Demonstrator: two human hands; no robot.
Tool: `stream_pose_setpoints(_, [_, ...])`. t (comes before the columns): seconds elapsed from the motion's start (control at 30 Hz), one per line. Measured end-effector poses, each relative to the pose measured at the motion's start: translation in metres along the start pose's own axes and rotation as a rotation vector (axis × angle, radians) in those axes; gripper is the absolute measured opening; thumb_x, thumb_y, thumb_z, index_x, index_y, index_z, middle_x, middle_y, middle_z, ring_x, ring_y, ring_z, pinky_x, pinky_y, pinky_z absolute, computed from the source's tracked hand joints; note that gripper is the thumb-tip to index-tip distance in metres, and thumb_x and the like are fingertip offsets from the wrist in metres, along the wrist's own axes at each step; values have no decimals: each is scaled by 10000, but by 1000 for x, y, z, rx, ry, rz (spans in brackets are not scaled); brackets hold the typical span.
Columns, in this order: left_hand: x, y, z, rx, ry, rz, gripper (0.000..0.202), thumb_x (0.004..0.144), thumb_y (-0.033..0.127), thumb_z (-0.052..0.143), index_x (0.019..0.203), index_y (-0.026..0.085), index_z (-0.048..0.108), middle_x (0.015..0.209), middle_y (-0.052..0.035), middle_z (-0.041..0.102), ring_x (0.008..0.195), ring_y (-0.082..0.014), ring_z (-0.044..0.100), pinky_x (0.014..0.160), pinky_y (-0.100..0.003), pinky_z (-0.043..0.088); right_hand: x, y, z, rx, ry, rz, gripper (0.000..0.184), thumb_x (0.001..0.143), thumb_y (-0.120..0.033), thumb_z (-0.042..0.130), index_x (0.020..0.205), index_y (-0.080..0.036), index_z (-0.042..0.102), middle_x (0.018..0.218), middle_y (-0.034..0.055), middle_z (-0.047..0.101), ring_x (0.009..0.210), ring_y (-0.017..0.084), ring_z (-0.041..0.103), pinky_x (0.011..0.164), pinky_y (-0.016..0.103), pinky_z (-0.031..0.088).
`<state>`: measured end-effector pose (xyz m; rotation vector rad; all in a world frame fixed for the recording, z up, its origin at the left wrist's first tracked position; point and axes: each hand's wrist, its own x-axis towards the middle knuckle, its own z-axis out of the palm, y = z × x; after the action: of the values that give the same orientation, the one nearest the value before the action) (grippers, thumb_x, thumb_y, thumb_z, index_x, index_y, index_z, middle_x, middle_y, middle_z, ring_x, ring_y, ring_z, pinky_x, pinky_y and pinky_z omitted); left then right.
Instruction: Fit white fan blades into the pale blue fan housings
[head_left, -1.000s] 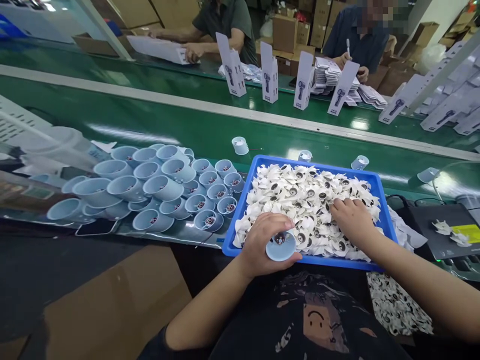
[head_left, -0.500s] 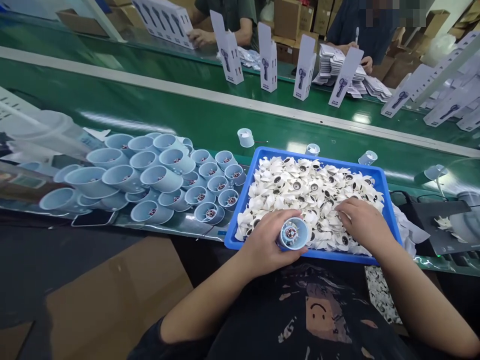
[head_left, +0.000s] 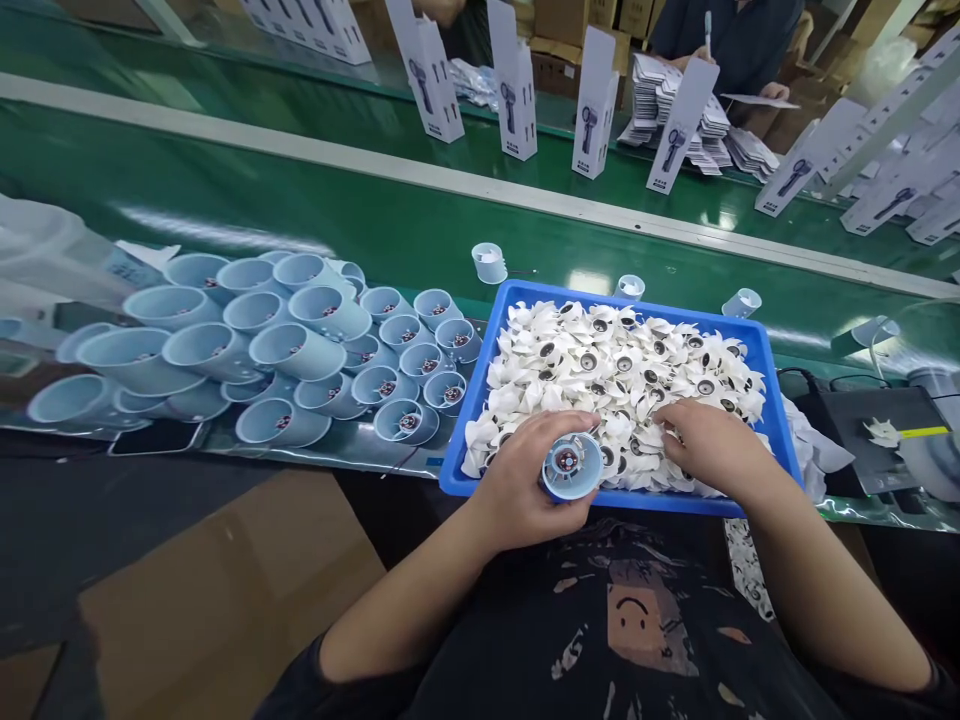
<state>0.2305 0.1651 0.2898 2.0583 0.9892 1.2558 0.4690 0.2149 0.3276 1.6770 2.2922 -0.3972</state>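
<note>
Blue cup (head_left: 573, 478) sits clasped in left fingers (head_left: 559, 423); right fingers (head_left: 676, 416), grip unclear, touch impellers (head_left: 589, 361) beside stacked cups (head_left: 300, 358).

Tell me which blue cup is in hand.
The cup in the left hand, by the near edge of the blue tray; the others sit in the pile left of the tray or on the green surface.

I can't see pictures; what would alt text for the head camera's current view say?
A person's left hand holds a light-blue cup with a round part inside; the right hand touches white bladed pieces heaped in a blue tray. More light-blue cups are stacked at left, and white boxes stand farther back.
</note>
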Motion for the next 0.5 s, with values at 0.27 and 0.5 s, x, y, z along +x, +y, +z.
stream_pose_setpoints(0.27, [-8,2,4,2,35,-160,528,739,293,749,1186,226,478,1103,-110,654,1031,-274,659,892,-428,543,7,10,8,277,26,38,128,769,-172,578,854,-183,673,846,62,634,746,231,568,594,278,340])
stream_pose_setpoints(0.5, [-3,11,2,99,-163,-42,570,731,205,670,1273,256,498,1347,-117,601,1200,-319,596,978,-480,484,-28,6,8,1009,58,-179,538,870,-633,406,1149,-183,495,853,72,598,685,197,596,628,324,516])
